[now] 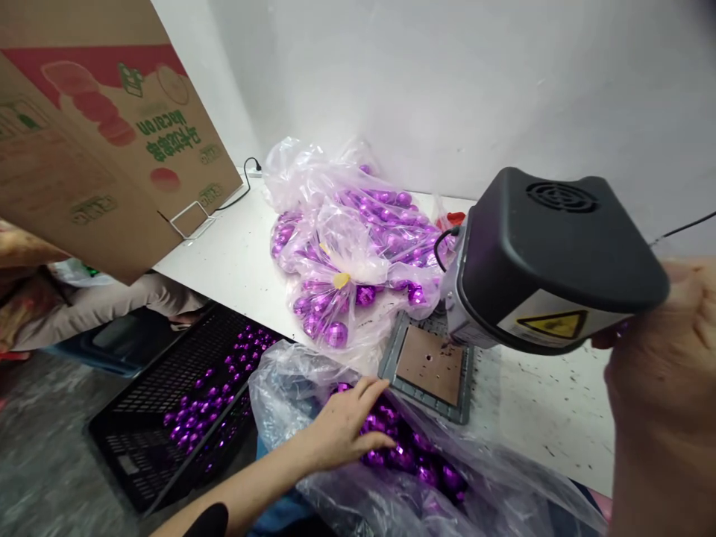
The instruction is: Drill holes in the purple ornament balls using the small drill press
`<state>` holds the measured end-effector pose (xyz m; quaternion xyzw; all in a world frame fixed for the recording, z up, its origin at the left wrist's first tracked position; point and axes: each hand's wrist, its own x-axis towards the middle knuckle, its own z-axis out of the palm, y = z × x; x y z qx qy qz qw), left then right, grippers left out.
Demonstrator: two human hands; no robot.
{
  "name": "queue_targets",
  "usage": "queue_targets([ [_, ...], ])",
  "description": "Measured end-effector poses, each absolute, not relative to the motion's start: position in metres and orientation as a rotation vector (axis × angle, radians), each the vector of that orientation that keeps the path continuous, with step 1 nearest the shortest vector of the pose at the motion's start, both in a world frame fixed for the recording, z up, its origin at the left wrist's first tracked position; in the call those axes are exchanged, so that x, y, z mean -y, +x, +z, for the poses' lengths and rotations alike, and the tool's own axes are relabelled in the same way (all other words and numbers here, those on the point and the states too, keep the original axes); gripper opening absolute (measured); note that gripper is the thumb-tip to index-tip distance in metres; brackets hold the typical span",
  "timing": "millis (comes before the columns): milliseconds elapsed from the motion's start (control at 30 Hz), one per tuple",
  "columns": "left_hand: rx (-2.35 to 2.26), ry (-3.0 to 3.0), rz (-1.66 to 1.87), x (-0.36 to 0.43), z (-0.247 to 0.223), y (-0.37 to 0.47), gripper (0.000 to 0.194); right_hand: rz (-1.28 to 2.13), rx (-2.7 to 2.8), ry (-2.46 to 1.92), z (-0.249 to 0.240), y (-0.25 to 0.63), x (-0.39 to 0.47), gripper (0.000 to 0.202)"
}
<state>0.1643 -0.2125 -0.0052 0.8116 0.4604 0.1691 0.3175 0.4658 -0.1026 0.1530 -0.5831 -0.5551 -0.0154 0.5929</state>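
My left hand (355, 421) reaches over a clear plastic bag (347, 492) with its fingers apart, resting at the shiny purple faceted balls (403, 455) inside it. Its grip is loose, around no single ball. Close to the camera at the right, my right hand (665, 358) is curled beside a black machine head (564, 253) with a yellow warning label. A bit of shiny purple shows at its fingers, apparently a purple ball; the machine hides most of it. Below the machine head lies a grey-framed plate (428, 365) with a brown pad and dark specks.
More bagged purple balls (385, 224) lie on the white table (229, 261) against the wall. A black crate (123, 432) of purple balls stands low at the left. A cardboard box (139, 142) rises at the upper left, with another person's leg (112, 306) below it.
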Motion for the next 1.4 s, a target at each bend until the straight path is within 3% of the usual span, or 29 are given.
queue_targets([
  [100, -1.306, 2.316, 0.619, 0.16, 0.012, 0.169, 0.044, -0.006, 1.291, -1.334, 0.154, 0.468, 0.099, 0.038],
  [200, -1.658, 2.431, 0.627, 0.094, 0.023, 0.179, 0.032, 0.035, 1.31, -1.352, 0.155, 0.469, 0.1, 0.043],
  [367, -1.857, 2.393, 0.408, 0.029, 0.017, 0.197, 0.037, 0.096, 1.354, -1.378, 0.161, 0.467, 0.105, 0.048],
  [533, -1.744, 2.345, 0.388, 0.047, 0.032, 0.184, 0.034, 0.143, 1.358, -1.331, 0.163, 0.464, 0.106, 0.05],
  [700, -1.09, 1.382, 0.711, 0.092, 0.045, 0.169, 0.048, 0.131, 1.35, -1.283, 0.16, 0.464, 0.103, 0.048],
  [867, -0.724, 0.728, 0.735, 0.111, 0.021, 0.185, 0.054, 0.147, 1.343, -1.261, 0.161, 0.464, 0.103, 0.05],
  [1167, -0.611, 0.605, 0.75, 0.108, -0.001, 0.205, 0.046, 0.198, 1.369, -1.268, 0.165, 0.465, 0.105, 0.053],
  [1400, -0.926, 0.978, 0.952, 0.117, -0.001, 0.223, 0.057, 0.172, 1.362, -1.25, 0.162, 0.464, 0.104, 0.053],
])
